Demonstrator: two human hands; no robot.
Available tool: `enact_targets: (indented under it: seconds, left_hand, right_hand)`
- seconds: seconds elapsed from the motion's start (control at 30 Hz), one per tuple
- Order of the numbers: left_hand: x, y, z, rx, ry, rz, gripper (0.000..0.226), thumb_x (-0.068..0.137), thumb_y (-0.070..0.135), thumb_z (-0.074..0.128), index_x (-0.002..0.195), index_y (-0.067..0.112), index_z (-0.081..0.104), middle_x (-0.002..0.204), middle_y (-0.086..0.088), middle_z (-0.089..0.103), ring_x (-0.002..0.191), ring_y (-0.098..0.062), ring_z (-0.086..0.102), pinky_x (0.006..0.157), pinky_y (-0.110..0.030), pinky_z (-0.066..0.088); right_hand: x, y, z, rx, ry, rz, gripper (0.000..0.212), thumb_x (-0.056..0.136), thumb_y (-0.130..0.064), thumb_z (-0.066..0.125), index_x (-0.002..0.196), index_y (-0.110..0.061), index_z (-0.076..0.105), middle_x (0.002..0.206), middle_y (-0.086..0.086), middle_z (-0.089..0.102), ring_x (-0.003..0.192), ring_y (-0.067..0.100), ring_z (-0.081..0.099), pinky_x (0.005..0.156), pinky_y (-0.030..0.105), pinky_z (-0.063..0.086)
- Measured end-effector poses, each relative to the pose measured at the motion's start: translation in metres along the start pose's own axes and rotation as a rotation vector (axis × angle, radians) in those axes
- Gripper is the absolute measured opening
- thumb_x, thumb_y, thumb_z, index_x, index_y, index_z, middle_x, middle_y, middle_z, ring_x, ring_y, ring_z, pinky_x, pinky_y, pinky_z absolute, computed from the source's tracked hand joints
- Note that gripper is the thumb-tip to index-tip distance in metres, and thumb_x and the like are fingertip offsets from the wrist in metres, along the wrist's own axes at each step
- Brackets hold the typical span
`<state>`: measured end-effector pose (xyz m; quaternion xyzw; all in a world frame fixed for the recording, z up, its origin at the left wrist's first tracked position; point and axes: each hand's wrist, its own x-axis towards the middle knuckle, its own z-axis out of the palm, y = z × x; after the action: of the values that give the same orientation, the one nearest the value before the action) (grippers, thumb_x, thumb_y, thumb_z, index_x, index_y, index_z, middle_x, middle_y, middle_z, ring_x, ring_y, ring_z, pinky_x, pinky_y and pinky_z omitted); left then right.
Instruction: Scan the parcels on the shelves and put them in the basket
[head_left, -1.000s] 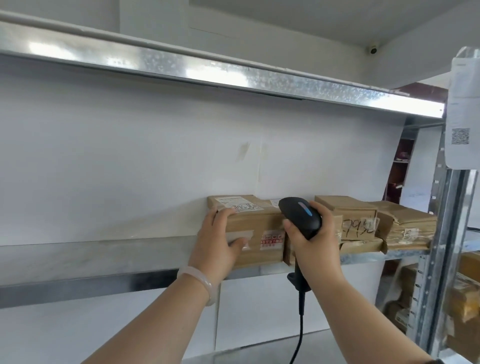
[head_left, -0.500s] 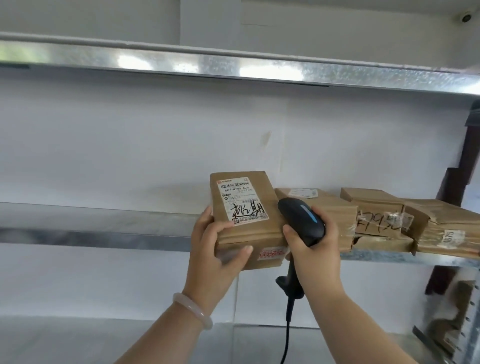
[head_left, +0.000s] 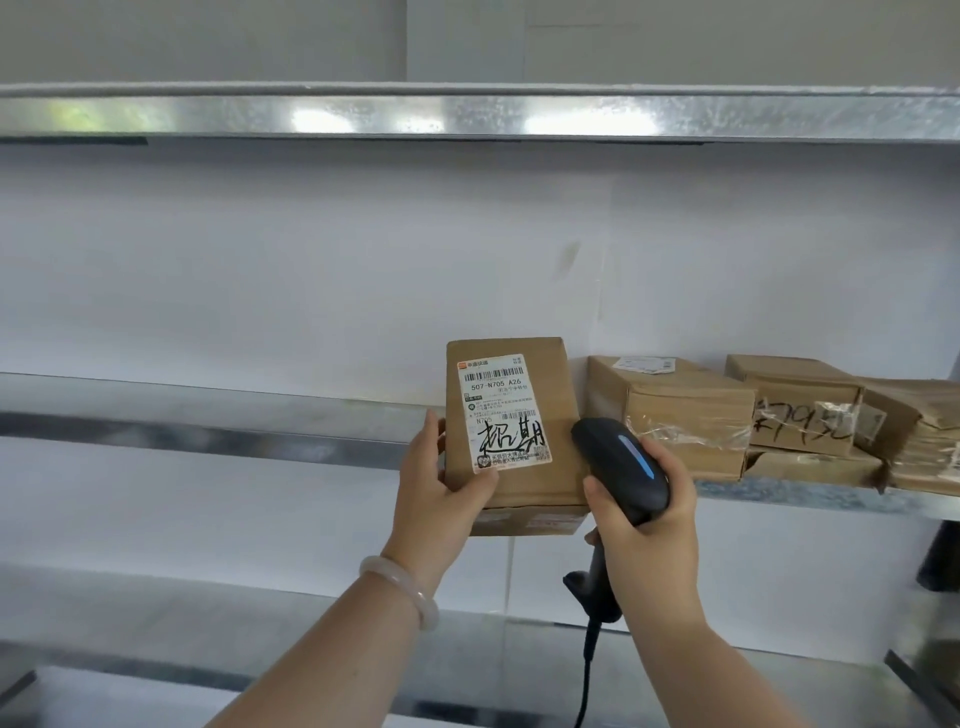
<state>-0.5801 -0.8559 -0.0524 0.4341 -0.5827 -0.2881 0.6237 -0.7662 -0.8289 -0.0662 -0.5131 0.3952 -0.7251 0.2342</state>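
My left hand (head_left: 441, 493) grips a brown cardboard parcel (head_left: 556, 415) by its lower left corner and holds it tilted up in front of the middle shelf (head_left: 208, 436), its white shipping label (head_left: 504, 413) facing me. My right hand (head_left: 649, 525) grips a black corded barcode scanner (head_left: 621, 470) just right of the parcel, the scanner's head beside the label. No basket is in view.
Several more brown parcels (head_left: 675, 410) lie on the middle shelf at the right, one with black handwriting (head_left: 800, 410). A metal upper shelf (head_left: 467, 111) runs overhead and a lower shelf (head_left: 208, 654) below. The scanner's cable (head_left: 584, 680) hangs down.
My left hand has lifted the parcel off the shelf and tipped it upright so its label faces me. My right hand with the scanner has stayed beside it.
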Motion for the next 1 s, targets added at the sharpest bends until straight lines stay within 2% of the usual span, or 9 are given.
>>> enact_targets:
  seconds: [0.1, 0.17, 0.23, 0.33, 0.53, 0.63, 0.77, 0.9, 1.0]
  left_hand:
    - [0.010, 0.004, -0.005, 0.056, -0.075, -0.026, 0.089, 0.084, 0.021, 0.077, 0.152, 0.038, 0.022, 0.134, 0.018, 0.035, 0.118, 0.009, 0.039, 0.084, -0.007, 0.040]
    - [0.017, 0.006, -0.009, 0.062, -0.126, -0.074, 0.090, 0.081, 0.020, 0.079, 0.148, 0.043, 0.024, 0.138, 0.013, 0.035, 0.121, 0.002, 0.041, 0.094, -0.019, 0.043]
    - [0.021, 0.007, -0.012, 0.007, -0.157, -0.153, 0.101, 0.079, 0.017, 0.080, 0.154, 0.040, 0.015, 0.133, 0.017, 0.046, 0.118, -0.002, 0.051, 0.098, -0.028, 0.046]
    - [0.026, 0.003, -0.014, -0.053, -0.211, -0.175, 0.093, 0.081, 0.014, 0.078, 0.149, 0.043, 0.022, 0.111, 0.025, 0.069, 0.098, 0.005, 0.066, 0.084, -0.020, 0.049]
    - [0.020, -0.003, -0.020, -0.092, -0.208, -0.125, 0.091, 0.083, 0.020, 0.079, 0.149, 0.050, 0.024, 0.116, 0.025, 0.068, 0.111, -0.004, 0.064, 0.104, -0.037, 0.049]
    - [0.016, -0.006, -0.029, -0.099, -0.187, -0.061, 0.087, 0.083, 0.019, 0.079, 0.146, 0.051, 0.028, 0.119, 0.025, 0.067, 0.113, -0.004, 0.063, 0.100, -0.035, 0.053]
    - [0.016, -0.012, -0.055, -0.071, -0.136, -0.001, 0.088, 0.085, 0.017, 0.077, 0.147, 0.052, 0.025, 0.119, 0.029, 0.065, 0.110, 0.005, 0.062, 0.092, -0.025, 0.055]
    - [0.016, -0.019, -0.083, -0.039, -0.041, -0.007, 0.088, 0.085, 0.017, 0.076, 0.148, 0.051, 0.024, 0.118, 0.033, 0.063, 0.109, 0.008, 0.061, 0.084, -0.017, 0.055]
    - [0.013, -0.022, -0.096, -0.006, 0.021, -0.019, 0.088, 0.084, 0.020, 0.078, 0.147, 0.051, 0.024, 0.115, 0.037, 0.059, 0.109, 0.005, 0.060, 0.078, -0.012, 0.054]
  right_hand:
    - [0.005, -0.003, 0.001, -0.018, 0.008, -0.016, 0.058, 0.080, -0.023, 0.079, 0.109, -0.062, 0.047, 0.099, -0.032, 0.061, 0.063, 0.021, 0.067, 0.058, 0.023, 0.053]
    - [0.007, -0.004, 0.002, -0.033, 0.007, -0.014, 0.057, 0.080, -0.023, 0.079, 0.110, -0.061, 0.048, 0.101, -0.031, 0.061, 0.068, 0.020, 0.068, 0.061, 0.027, 0.056]
    - [0.006, -0.005, 0.006, -0.061, -0.005, -0.016, 0.057, 0.081, -0.022, 0.079, 0.114, -0.057, 0.048, 0.101, -0.033, 0.060, 0.076, 0.016, 0.068, 0.068, 0.038, 0.060]
    - [-0.001, -0.006, 0.014, -0.107, -0.015, -0.029, 0.056, 0.081, -0.021, 0.078, 0.117, -0.052, 0.049, 0.103, -0.035, 0.059, 0.083, 0.016, 0.067, 0.075, 0.046, 0.059]
    - [-0.007, -0.011, 0.019, -0.143, 0.013, -0.026, 0.057, 0.081, -0.019, 0.078, 0.122, -0.046, 0.049, 0.104, -0.040, 0.057, 0.092, 0.010, 0.064, 0.081, 0.049, 0.057]
    - [-0.014, -0.013, 0.024, -0.162, 0.006, -0.066, 0.057, 0.082, -0.017, 0.077, 0.120, -0.048, 0.049, 0.104, -0.038, 0.058, 0.085, 0.009, 0.065, 0.075, 0.041, 0.058]
    - [-0.022, -0.017, 0.040, -0.156, -0.052, -0.097, 0.059, 0.083, -0.014, 0.076, 0.116, -0.054, 0.048, 0.096, -0.031, 0.062, 0.055, 0.022, 0.060, 0.045, 0.023, 0.053]
    - [-0.033, -0.022, 0.070, -0.130, -0.065, -0.171, 0.060, 0.081, -0.013, 0.078, 0.124, -0.044, 0.048, 0.108, -0.035, 0.060, 0.091, -0.003, 0.063, 0.067, 0.005, 0.046]
    - [-0.040, -0.030, 0.095, -0.099, -0.147, -0.175, 0.060, 0.081, -0.014, 0.078, 0.122, -0.046, 0.047, 0.110, -0.033, 0.060, 0.097, -0.004, 0.062, 0.069, 0.004, 0.045]
